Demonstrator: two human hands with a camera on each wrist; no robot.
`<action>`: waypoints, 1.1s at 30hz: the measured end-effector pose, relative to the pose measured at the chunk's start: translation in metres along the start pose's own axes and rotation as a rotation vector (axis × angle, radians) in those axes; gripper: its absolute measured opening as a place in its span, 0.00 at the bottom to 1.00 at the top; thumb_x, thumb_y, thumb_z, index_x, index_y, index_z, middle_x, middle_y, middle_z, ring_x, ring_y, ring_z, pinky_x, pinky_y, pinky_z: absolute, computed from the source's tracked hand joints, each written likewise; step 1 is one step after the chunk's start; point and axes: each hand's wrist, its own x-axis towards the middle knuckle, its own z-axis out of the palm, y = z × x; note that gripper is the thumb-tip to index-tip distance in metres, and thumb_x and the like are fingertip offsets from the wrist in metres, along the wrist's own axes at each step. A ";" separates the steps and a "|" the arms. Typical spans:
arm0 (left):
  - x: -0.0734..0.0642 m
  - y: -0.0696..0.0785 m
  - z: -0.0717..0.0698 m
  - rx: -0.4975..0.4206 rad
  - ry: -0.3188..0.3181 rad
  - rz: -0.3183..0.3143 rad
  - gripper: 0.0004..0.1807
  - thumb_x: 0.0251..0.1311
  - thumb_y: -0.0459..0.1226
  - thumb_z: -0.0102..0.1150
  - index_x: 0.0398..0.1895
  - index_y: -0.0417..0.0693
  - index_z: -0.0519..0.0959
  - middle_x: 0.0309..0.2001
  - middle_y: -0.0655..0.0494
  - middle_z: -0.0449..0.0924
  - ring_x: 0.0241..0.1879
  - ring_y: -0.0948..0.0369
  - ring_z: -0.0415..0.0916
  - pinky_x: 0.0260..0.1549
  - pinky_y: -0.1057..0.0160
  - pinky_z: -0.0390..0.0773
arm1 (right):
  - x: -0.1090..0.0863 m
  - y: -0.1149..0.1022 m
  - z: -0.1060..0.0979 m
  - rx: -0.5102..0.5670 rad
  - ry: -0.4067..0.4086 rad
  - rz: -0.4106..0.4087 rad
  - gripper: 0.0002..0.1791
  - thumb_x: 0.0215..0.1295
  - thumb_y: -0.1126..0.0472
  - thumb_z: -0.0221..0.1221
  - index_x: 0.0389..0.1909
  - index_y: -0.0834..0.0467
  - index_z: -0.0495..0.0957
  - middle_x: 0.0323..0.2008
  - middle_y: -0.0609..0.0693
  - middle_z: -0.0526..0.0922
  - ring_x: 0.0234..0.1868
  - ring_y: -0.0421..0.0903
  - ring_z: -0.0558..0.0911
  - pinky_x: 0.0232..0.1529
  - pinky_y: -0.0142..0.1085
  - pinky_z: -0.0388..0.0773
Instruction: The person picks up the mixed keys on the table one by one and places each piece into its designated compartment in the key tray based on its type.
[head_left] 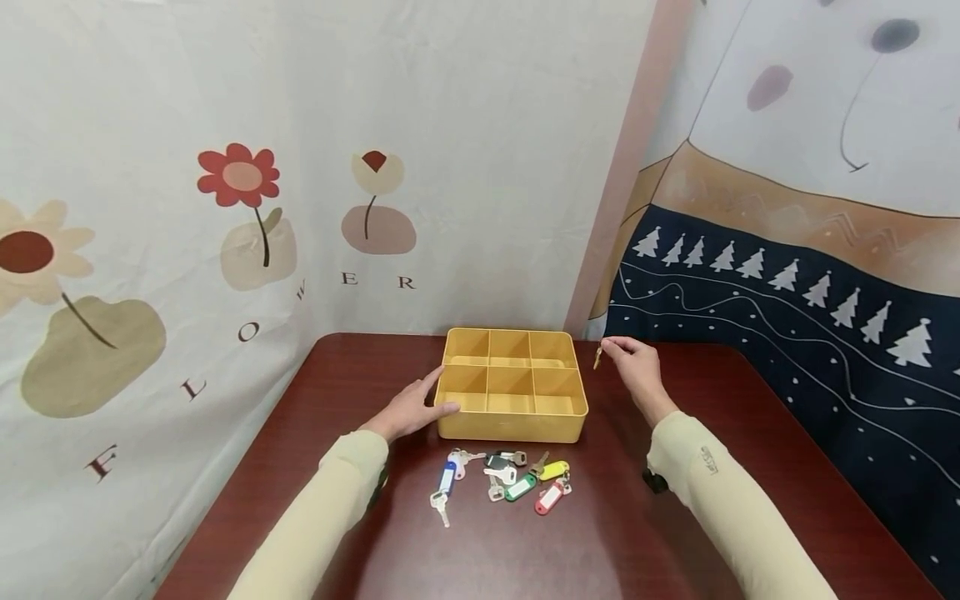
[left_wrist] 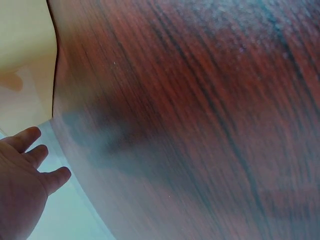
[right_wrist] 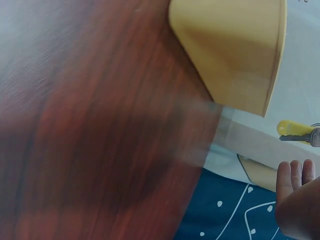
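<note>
A yellow box with several compartments (head_left: pixel 510 427) stands at the far middle of the table. My left hand (head_left: pixel 408 408) rests at its front-left corner, fingers along the left side and thumb over the front rim. Fairly straight fingers show in the left wrist view. My right hand (head_left: pixel 636 367), raised just right of the box, pinches a key (head_left: pixel 597 358) that hangs down. In the right wrist view that key (right_wrist: pixel 296 137) has a yellow tag (right_wrist: pixel 289 127); the pinching fingertips are out of frame there. The compartments visible from above hold nothing.
In front of the box lie several keys with coloured tags: blue (head_left: pixel 447 477), green (head_left: pixel 521 487), yellow (head_left: pixel 554 471) and red (head_left: pixel 550 499). The dark red wooden table (head_left: pixel 570 558) ends at a printed curtain (head_left: pixel 480 167) close behind the box.
</note>
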 end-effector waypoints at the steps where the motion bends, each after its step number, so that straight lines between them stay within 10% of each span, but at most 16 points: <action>1: 0.000 0.000 -0.001 0.001 0.001 0.000 0.53 0.59 0.64 0.60 0.81 0.57 0.47 0.76 0.38 0.50 0.75 0.40 0.43 0.68 0.36 0.51 | 0.001 -0.003 0.003 0.003 0.001 0.000 0.21 0.71 0.51 0.60 0.55 0.61 0.82 0.55 0.59 0.80 0.56 0.52 0.73 0.62 0.48 0.70; 33: -0.003 -0.002 -0.008 0.024 0.024 0.100 0.51 0.58 0.62 0.62 0.79 0.51 0.54 0.74 0.40 0.58 0.74 0.41 0.47 0.69 0.41 0.53 | 0.025 -0.030 0.058 0.046 -0.023 0.001 0.17 0.70 0.54 0.61 0.50 0.62 0.83 0.51 0.58 0.81 0.51 0.51 0.74 0.57 0.44 0.72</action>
